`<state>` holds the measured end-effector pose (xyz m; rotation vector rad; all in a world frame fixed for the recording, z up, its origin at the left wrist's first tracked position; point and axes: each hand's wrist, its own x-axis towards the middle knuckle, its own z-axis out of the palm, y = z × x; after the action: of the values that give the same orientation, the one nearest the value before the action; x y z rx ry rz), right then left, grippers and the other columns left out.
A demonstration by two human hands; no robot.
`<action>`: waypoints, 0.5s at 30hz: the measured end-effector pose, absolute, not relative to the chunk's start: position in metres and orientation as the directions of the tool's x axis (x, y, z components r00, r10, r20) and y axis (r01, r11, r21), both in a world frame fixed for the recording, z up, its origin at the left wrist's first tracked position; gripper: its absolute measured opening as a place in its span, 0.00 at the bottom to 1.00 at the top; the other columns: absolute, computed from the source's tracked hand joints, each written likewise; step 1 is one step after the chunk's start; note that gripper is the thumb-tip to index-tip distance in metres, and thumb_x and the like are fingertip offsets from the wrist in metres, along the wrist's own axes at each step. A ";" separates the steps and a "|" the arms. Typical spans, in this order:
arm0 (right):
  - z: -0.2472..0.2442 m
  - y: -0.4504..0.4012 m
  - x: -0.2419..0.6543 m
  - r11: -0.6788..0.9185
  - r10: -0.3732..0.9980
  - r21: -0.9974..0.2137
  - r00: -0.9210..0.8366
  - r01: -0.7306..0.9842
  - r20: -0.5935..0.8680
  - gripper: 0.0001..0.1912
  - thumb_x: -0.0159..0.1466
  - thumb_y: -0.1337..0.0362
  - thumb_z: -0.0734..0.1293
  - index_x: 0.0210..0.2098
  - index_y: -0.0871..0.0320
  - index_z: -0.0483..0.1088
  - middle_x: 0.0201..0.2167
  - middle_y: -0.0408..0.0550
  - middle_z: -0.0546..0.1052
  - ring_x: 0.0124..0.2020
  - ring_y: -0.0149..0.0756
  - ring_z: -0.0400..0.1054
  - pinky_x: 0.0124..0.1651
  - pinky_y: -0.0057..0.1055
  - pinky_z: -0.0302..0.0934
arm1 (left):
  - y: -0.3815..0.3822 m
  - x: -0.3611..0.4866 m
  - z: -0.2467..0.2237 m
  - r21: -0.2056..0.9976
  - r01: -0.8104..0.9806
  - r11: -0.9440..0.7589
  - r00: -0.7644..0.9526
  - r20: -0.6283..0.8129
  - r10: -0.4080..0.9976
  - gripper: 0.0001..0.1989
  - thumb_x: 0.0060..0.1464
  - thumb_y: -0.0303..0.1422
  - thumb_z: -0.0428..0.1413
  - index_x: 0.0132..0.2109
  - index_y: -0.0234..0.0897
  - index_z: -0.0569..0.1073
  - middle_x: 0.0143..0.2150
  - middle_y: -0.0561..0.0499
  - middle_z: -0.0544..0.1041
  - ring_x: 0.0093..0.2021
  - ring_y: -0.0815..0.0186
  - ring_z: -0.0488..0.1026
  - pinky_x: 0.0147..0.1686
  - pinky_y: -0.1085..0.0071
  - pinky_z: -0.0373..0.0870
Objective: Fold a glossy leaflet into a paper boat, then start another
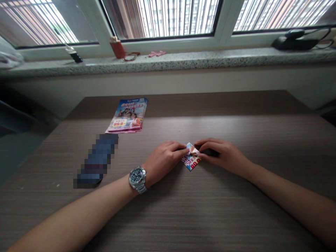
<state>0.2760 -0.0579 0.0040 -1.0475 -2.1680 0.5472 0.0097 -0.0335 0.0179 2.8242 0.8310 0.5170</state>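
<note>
A small folded paper (191,163), printed in blue, white and red, lies on the table as a diamond shape with one corner toward me. My left hand (165,157) has its thumb and fingertips closed on the left side of the paper; a silver watch (137,176) is on that wrist. From the other side, my right hand (223,152) grips the right corner between thumb and fingers, its fingers curled. Part of the paper is covered by the fingertips of both hands.
A stack of printed flyers (127,115) lies toward the back left of the brown table (199,217). Nearer me is a pixelated dark, flat object (98,161). On the stone windowsill (194,62) sit a red lighter-like item (118,48), pink bits (156,54) and a black device (295,42).
</note>
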 end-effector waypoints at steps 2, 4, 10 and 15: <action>0.006 -0.058 0.277 0.572 0.815 -0.632 -0.449 0.523 0.366 0.05 0.67 0.61 0.70 0.35 0.54 0.76 0.46 0.52 0.81 0.46 0.41 0.78 0.49 0.39 0.74 | -0.034 0.010 0.019 0.237 0.497 -0.835 0.787 0.283 0.548 0.16 0.68 0.28 0.55 0.59 0.43 0.74 0.54 0.47 0.80 0.49 0.61 0.77 0.50 0.63 0.74; 0.007 -0.057 0.278 0.567 0.815 -0.647 -0.462 0.510 0.350 0.06 0.67 0.61 0.70 0.34 0.54 0.75 0.46 0.53 0.80 0.46 0.41 0.77 0.48 0.39 0.74 | -0.034 0.010 0.019 0.234 0.497 -0.835 0.785 0.289 0.548 0.15 0.67 0.28 0.56 0.59 0.43 0.75 0.53 0.48 0.80 0.49 0.61 0.77 0.50 0.63 0.74; 0.007 -0.055 0.282 0.552 0.815 -0.676 -0.488 0.488 0.312 0.06 0.68 0.60 0.69 0.34 0.54 0.74 0.46 0.53 0.78 0.48 0.42 0.75 0.51 0.40 0.72 | -0.034 0.010 0.018 0.244 0.494 -0.834 0.785 0.287 0.549 0.17 0.66 0.27 0.57 0.60 0.43 0.74 0.54 0.49 0.80 0.49 0.61 0.78 0.51 0.63 0.75; 0.005 -0.054 0.280 0.513 0.839 -0.700 -0.462 0.496 0.287 0.07 0.68 0.60 0.70 0.33 0.54 0.74 0.47 0.53 0.78 0.49 0.42 0.75 0.52 0.41 0.71 | -0.034 0.010 0.017 0.244 0.485 -0.840 0.790 0.291 0.540 0.16 0.66 0.27 0.57 0.59 0.41 0.74 0.54 0.48 0.80 0.49 0.61 0.78 0.51 0.64 0.75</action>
<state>0.2802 -0.0543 0.0053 -1.0854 -2.1356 0.7163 0.0095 -0.0339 0.0171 2.8224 0.8133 0.5294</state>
